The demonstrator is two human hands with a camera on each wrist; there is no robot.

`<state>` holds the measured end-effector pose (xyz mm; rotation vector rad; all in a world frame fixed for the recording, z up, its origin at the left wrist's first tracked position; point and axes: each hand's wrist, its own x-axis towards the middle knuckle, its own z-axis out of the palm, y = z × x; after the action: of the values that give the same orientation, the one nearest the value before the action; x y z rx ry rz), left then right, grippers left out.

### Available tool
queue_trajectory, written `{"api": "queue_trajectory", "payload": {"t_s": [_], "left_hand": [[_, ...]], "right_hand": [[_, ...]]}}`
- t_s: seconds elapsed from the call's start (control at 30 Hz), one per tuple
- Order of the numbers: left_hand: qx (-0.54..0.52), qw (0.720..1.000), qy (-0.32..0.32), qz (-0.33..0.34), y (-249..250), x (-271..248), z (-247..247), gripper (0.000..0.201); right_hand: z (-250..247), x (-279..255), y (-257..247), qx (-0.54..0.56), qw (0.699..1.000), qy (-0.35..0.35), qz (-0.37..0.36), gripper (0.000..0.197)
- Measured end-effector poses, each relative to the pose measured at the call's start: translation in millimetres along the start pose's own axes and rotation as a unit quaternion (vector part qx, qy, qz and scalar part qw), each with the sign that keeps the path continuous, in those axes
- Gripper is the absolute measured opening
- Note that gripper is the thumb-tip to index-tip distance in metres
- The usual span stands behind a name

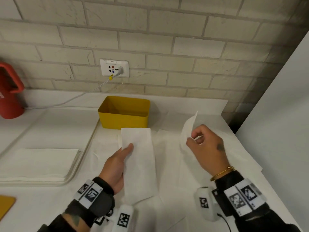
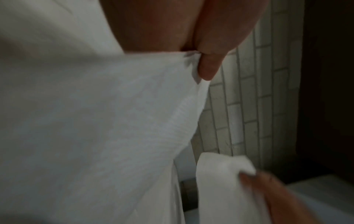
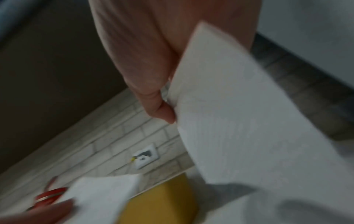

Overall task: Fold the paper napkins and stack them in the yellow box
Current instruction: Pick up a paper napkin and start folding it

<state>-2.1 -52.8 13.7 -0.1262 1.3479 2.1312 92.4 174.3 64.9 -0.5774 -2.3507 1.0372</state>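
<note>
Hands work above a white papered table [image 1: 50, 128] in the head view: the left hand [image 1: 117, 164] grips a long folded napkin [image 1: 138, 161], the right hand [image 1: 207, 148] pinches a thin curled napkin [image 1: 187, 129]. Behind them sits the glossy yellow box [image 1: 123, 118], beside a flat napkin stack [image 1: 38, 163]. The left wrist view shows a thumb [image 2: 208, 68] pressing soft embossed paper. The right wrist view shows fingertips [image 3: 164, 112] nipping the sheet's edge.

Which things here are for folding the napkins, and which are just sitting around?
For the job: folded napkin in the left hand; second napkin in the right hand; yellow box; napkin stack.

Just lying about: red jug; wall socket; cable.
</note>
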Motion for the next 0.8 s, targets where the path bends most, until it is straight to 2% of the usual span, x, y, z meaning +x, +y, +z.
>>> {"api": "queue_trajectory", "payload": {"t_s": [0.1,0.2,0.27,0.4,0.47,0.57,0.6,0.63,0.7,0.73,0.8], "left_hand": [[0.007,1.0,-0.018,-0.003,-3.7,-2.1,19.8,0.033],[0.0,0.999,-0.048,-0.007,-6.0,-3.5,28.8,0.036],[-0.003,0.998,-0.061,-0.003,-5.2,-3.9,24.6,0.037],[0.042,0.996,-0.083,0.011,-7.7,1.0,10.9,0.04],[0.049,0.996,-0.078,0.009,-10.7,3.6,6.8,0.043],[0.049,0.996,-0.076,0.007,-12.6,4.0,4.8,0.045],[0.044,0.996,-0.08,0.005,-12.4,3.3,4.8,0.045],[0.04,0.995,-0.086,0.005,-12.0,3.0,4.5,0.044],[0.035,0.995,-0.096,0.006,-10.2,1.8,5.2,0.042],[0.031,0.995,-0.097,0.007,-8.9,0.8,5.8,0.039],[0.013,0.996,-0.087,0.004,-5.6,-0.2,7.1,0.032]], "right_hand": [[36.7,-19.7,-23.3,0.009,0.997,-0.04,-0.072,0.014],[68.1,-38.0,-29.9,0.0,0.989,-0.116,-0.094,0.016],[71.5,-41.0,-31.7,0.018,0.987,-0.141,-0.07,0.021],[63.6,-37.0,-23.9,0.088,0.986,-0.141,-0.019,0.008],[61.6,-35.8,-21.1,0.118,0.983,-0.138,0.021,0.009],[60.0,-29.4,-14.5,0.149,0.983,-0.044,0.097,0.029],[58.7,-26.7,-12.0,0.171,0.974,-0.035,0.146,0.04],[57.4,-23.8,-9.3,0.212,0.955,-0.056,0.198,0.047],[56.8,-22.1,-2.7,0.298,0.907,-0.132,0.268,0.04],[55.8,-22.6,-0.2,0.327,0.893,-0.147,0.272,0.031],[53.5,-21.7,2.2,0.355,0.894,-0.12,0.247,0.017]]}}
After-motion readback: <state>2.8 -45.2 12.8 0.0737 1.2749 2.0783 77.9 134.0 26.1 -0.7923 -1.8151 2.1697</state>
